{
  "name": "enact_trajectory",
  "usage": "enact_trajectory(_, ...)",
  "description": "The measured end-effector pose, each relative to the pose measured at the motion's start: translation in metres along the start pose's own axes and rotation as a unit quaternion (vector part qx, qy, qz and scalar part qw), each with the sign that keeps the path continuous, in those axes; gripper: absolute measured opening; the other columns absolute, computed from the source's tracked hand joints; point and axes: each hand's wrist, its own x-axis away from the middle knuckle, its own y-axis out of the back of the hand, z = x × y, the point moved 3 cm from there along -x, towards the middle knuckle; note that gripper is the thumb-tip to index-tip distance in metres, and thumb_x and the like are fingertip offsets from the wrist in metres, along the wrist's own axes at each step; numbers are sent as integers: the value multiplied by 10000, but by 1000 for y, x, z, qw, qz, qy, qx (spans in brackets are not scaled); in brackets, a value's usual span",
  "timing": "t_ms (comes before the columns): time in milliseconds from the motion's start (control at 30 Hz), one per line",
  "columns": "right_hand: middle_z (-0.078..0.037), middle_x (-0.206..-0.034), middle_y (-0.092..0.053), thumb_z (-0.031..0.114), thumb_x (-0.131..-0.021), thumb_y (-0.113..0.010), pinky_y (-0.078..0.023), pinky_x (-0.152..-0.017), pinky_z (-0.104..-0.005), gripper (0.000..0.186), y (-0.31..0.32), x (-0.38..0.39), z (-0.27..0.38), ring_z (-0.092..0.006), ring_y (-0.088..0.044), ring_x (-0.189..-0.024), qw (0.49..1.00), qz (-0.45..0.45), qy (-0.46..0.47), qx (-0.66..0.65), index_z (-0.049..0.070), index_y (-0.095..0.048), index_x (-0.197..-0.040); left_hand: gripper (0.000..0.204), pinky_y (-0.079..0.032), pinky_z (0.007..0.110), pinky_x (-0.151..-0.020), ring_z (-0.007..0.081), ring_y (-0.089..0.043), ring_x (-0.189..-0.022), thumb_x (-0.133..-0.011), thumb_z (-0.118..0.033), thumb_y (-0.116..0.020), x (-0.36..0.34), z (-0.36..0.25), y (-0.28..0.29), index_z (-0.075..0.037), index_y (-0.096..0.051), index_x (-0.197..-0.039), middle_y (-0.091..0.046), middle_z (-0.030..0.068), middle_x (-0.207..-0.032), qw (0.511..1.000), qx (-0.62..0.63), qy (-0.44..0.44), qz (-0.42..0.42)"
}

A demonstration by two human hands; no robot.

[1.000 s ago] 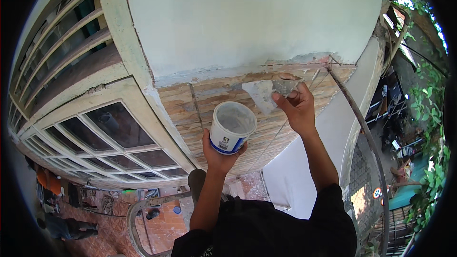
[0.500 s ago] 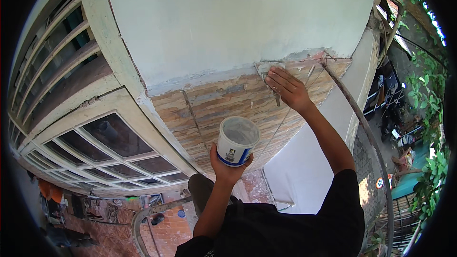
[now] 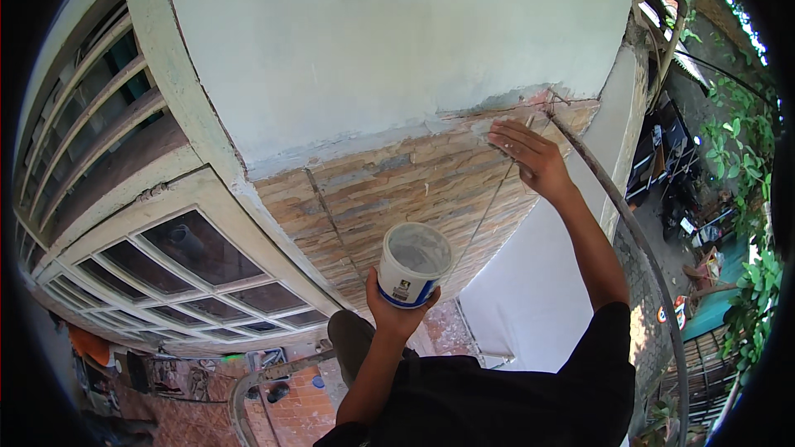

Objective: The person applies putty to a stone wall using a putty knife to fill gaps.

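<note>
My left hand (image 3: 396, 314) is wrapped round the lower part of a white plastic tub (image 3: 406, 290) with a blue band. Pale grey filler paste (image 3: 419, 248) coats the inside of the tub. My right hand (image 3: 534, 159) is closed on a putty knife, its thin blade (image 3: 482, 127) showing past the fingertips while the handle is mostly hidden. That blade lies against the top edge of the stone-patterned tiles (image 3: 397, 190), just under the pale painted wall (image 3: 389, 41). Grey filler (image 3: 497, 101) is smeared along the seam near the corner.
On the left stands a window with white frames (image 3: 207, 248) below wooden louvres (image 3: 99, 87). A thin rusty pole (image 3: 621, 190) slants down at the right, close to my right forearm. Leafy plants (image 3: 737, 165) hang beyond it. A tiled floor (image 3: 290, 410) lies far below.
My right hand has slid right and slightly down with the putty knife, away from the seam section it was touching. The tub sits a little lower in view; the view itself has shifted slightly.
</note>
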Motion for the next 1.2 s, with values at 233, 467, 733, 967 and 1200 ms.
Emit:
enact_trajectory(233, -97, -1328, -577, 118, -834, -627, -427, -1116, -426, 481, -54, -22, 25, -269, -522, -1286, 976, -23, 137, 165, 54, -573, -1307, 688, -456, 563, -920, 348, -513, -1194, -912, -672, -400, 5, 1, 2, -163, -486, -1368, -514, 134, -1353, 999, -10, -15, -38)
enact_trajectory(467, -79, -1332, -588, 73, -854, -609, -439, -1107, -440, 430, -55, -14, 10, -265, -527, -1291, 983, 5, 118, 143, 73, -609, -1283, 683, -455, 562, -912, 353, -509, -1193, -915, -663, -399, 4, 2, 7, -161, -479, -1372, -512, 143, -1349, 998, -10, -22, -64)
enact_trajectory(733, -44, -1332, -589, 51, -821, -629, -431, -1119, -410, 472, -37, 19, -41, -237, -539, -1276, 994, -1, 61, 86, 114, -608, -1288, 683, -456, 559, -909, 350, -511, -1182, -916, -665, -385, -1, 6, 1, -158, -482, -1363, -519, 145, -1336, 999, -10, -10, -49)
enact_trajectory(967, -99, -1259, -644, -105, -709, -615, -442, -1097, -461, 542, 2, 21, -20, -282, -563, -1255, 998, 18, -1, 62, 76, -654, -1219, 665, -457, 561, -909, 348, -512, -1185, -915, -652, -394, 9, 0, 6, -165, -489, -1358, -531, 139, -1323, 999, 14, -20, -23)
enact_trajectory(1200, -71, -1262, -646, 12, -783, -670, -485, -1058, -420, 441, -26, -19, 8, -256, -594, -1212, 999, -35, 23, -13, 88, -656, -1217, 663, -462, 563, -906, 337, -521, -1178, -911, -654, -400, 11, -9, 9, -173, -489, -1358, -531, 124, -1329, 998, 17, -43, -46)
